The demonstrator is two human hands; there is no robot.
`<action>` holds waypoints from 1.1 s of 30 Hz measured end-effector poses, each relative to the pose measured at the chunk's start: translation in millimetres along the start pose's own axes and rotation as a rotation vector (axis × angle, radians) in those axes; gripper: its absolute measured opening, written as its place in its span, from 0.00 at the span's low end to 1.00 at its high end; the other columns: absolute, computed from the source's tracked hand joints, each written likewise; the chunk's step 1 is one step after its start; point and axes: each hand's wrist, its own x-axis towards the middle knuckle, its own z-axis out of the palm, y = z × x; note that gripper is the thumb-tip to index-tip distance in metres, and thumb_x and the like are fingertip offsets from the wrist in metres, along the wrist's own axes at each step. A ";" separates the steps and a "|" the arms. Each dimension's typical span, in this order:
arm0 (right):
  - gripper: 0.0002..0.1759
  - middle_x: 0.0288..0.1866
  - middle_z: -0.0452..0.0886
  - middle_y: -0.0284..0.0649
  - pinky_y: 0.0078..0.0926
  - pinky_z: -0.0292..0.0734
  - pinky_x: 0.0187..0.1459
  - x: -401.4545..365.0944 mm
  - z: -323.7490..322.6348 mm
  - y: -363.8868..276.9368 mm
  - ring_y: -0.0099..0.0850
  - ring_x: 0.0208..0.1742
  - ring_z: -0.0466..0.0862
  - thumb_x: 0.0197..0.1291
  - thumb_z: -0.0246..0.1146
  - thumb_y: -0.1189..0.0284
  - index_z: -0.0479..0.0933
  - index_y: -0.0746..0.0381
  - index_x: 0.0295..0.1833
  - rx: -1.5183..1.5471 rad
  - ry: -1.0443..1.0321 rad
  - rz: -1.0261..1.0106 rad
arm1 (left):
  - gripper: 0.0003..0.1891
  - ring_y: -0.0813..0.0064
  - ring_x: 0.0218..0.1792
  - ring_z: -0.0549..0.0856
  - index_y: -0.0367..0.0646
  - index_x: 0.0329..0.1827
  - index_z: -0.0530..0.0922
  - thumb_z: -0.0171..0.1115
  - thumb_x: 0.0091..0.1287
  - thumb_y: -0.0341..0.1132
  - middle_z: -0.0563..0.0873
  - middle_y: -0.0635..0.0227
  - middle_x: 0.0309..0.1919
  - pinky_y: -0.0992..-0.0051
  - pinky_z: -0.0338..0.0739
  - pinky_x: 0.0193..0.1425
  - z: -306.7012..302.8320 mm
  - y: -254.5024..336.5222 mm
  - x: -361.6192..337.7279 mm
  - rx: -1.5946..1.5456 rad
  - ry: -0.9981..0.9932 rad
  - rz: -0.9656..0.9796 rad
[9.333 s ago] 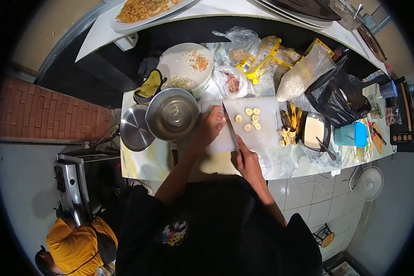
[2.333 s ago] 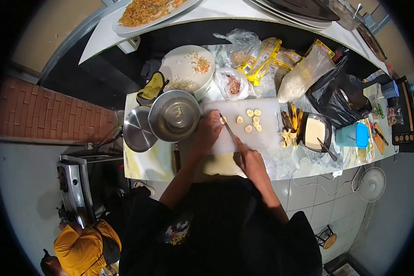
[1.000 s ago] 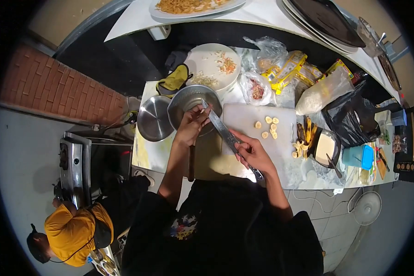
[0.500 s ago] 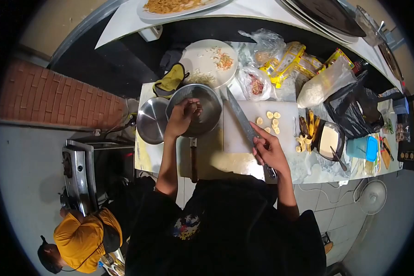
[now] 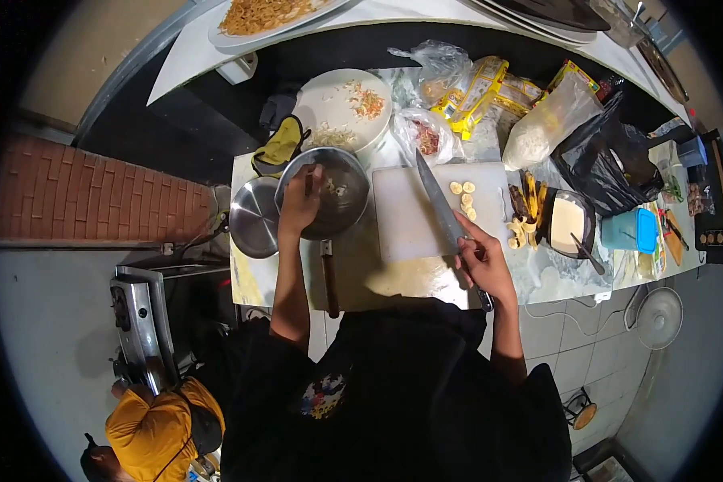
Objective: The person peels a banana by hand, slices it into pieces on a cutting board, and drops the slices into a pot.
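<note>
My left hand (image 5: 300, 201) is over the left side of a metal pan (image 5: 345, 210) with a wooden handle; its fingers are bent together, and what they hold, if anything, is hidden. Small pale pieces lie in the pan. My right hand (image 5: 484, 261) is closed round a large knife (image 5: 438, 197), whose blade points up and left over the white cutting board (image 5: 402, 217). Several banana slices (image 5: 467, 201) lie on the board's right part. Banana peels (image 5: 528, 213) are just right of the board.
A steel bowl (image 5: 253, 218) sits left of the pan, a round plate (image 5: 309, 108) behind it. Bags and yellow packets (image 5: 470, 96) line the back. At the right are a tray of batter (image 5: 569, 225) and a blue-lidded container (image 5: 647, 243). A person in orange (image 5: 157, 430) is at lower left.
The view has shifted, moving the table's things left. More pale pieces show in the pan, and fewer slices are on the board. My right hand still grips the knife.
</note>
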 end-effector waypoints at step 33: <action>0.29 0.26 0.79 0.34 0.20 0.72 0.31 -26.4 -25.7 23.0 0.17 0.24 0.73 0.69 0.53 0.80 0.68 0.57 0.75 -0.108 0.276 -0.104 | 0.19 0.59 0.56 0.82 0.40 0.60 0.76 0.64 0.66 0.27 0.82 0.57 0.53 0.65 0.78 0.58 144.8 69.3 -34.3 0.060 -0.362 0.316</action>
